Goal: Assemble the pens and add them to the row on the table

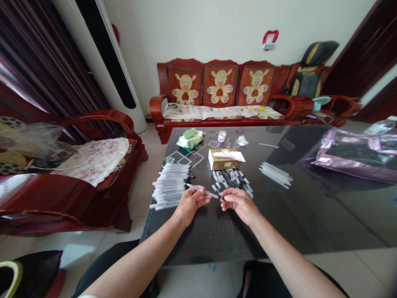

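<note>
Over the near part of the dark table, my left hand (194, 201) is closed on a whitish pen barrel (203, 191), which points toward my other hand. Close to the barrel's right end, my right hand (237, 203) pinches a small dark pen part (221, 197); its exact kind is too small to make out. A small gap seems to separate the two pieces. Left of my hands lies a stack of whitish pens (170, 186) with dark ends. Just beyond my right hand is a heap of black-and-clear pen caps (232, 181). Farther right lie several loose whitish barrels (275, 174).
A tissue box (225, 159) stands behind the caps. Beyond it are a green wipes pack (190, 139), a small white cup (222, 136), crumpled tissue (242, 140) and a single whitish stick (268, 145). A purple-edged clear bag (356, 155) covers the table's right side.
</note>
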Demonstrator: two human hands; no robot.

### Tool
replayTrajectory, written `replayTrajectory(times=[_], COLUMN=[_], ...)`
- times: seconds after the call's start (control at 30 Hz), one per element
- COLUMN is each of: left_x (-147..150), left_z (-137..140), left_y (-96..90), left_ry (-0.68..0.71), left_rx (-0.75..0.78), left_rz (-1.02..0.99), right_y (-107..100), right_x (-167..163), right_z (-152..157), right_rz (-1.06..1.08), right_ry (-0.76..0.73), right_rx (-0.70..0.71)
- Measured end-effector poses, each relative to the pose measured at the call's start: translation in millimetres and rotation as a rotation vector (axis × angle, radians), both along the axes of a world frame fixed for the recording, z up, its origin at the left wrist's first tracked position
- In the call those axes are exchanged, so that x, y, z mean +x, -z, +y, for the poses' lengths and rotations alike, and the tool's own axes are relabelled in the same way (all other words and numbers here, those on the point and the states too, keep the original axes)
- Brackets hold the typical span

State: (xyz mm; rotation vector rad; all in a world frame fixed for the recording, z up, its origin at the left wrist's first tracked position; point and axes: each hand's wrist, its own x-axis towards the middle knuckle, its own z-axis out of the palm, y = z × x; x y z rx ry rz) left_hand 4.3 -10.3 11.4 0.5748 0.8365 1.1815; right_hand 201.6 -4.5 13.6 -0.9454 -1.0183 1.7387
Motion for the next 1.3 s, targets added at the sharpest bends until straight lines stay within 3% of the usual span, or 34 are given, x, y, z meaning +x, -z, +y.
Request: replayTrajectory(times=[0.63, 1.3], left_x=[0.1, 1.2], left_z=[2.2, 0.4], left_y=[0.5, 0.2], left_ry=[-0.003, 0.021], left_rx=[-0.004, 0.015], left_rz=[-0.015, 0.034], right_y=[-6.0, -1.4], right_x=[-4.5, -3.4], right_z=[-3.1, -2.0], right_rz=[-0.136, -0.138], right_ry=[-0.018, -0.013], right_rx=[0.012, 0.058])
